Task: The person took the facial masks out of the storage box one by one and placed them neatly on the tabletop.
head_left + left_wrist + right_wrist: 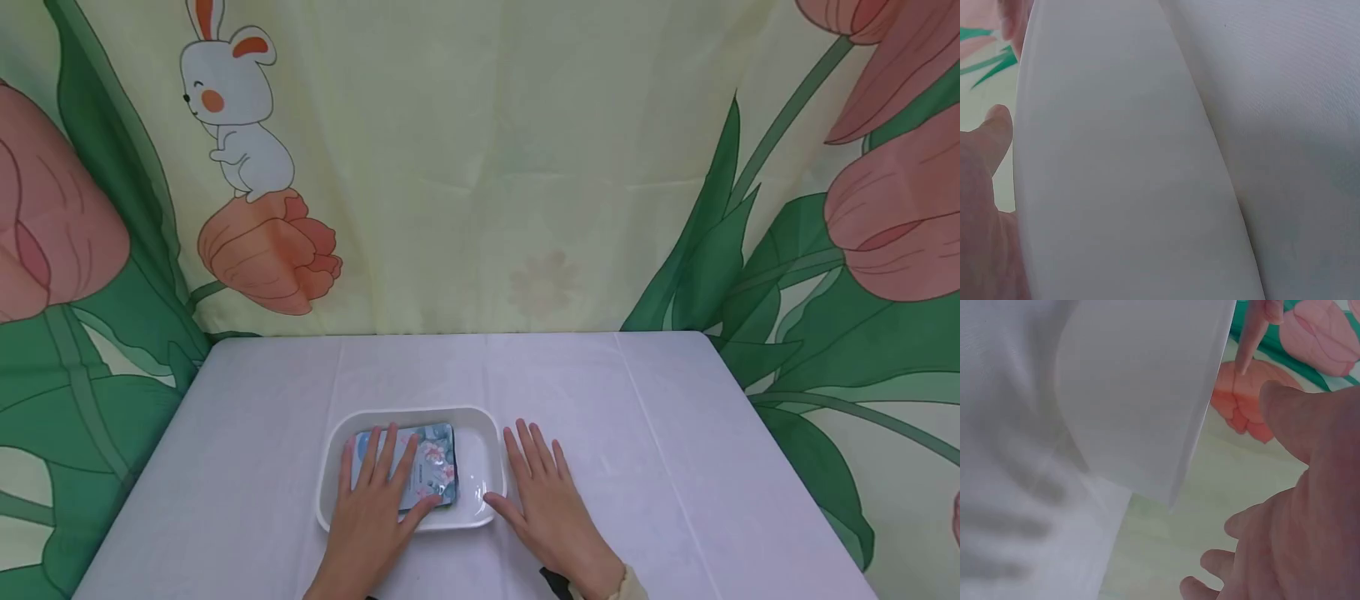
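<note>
A white tray (480,433) with rounded corners stands near the front of the table. Flat blue packets with pink flowers (437,462), seemingly stacked, lie in its left and middle part. My left hand (375,508) reaches over the tray's front rim, fingers straight and spread above the packets, partly covering them; whether it touches them I cannot tell. Just right of the tray, my right hand (551,508) has spread, straight fingers and holds nothing, its thumb close to the rim. Both wrist views show the tray's outer wall (1116,150), with the right hand (1316,494) apart from it.
A white cloth (615,417) covers the table, with light fold lines. Behind the table's far edge hangs a pale yellow curtain (480,167) printed with tulips and a white rabbit.
</note>
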{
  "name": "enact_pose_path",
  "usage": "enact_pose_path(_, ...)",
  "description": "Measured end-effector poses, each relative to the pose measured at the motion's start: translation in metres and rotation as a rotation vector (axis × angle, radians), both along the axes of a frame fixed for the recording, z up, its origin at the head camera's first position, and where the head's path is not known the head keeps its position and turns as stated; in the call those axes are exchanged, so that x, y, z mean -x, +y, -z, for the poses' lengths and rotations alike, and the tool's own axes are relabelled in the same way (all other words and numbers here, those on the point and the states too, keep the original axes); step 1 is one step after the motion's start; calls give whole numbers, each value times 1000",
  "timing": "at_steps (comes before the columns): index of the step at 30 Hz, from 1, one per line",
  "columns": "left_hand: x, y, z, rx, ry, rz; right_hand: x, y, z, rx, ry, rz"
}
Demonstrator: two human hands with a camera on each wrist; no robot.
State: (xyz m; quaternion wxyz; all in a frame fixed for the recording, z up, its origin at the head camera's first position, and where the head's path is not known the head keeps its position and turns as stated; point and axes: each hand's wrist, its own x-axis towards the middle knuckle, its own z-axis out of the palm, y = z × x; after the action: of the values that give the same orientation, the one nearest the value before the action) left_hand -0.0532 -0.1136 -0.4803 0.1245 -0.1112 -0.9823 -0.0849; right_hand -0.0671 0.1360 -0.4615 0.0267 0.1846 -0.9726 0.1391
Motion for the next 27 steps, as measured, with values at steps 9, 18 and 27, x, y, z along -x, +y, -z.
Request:
enact_pose_path(9,-2,-7,3,-18,44,-9,5,-9,-2,-17,-4,-41)
enact_pose_path(18,-2,-13,3,-41,-2,-45,11,-22,-5,59,-89,-53)
enact_pose_path(27,-1,-20,0,-61,-77,-79,16,-30,-8,82,-107,-72)
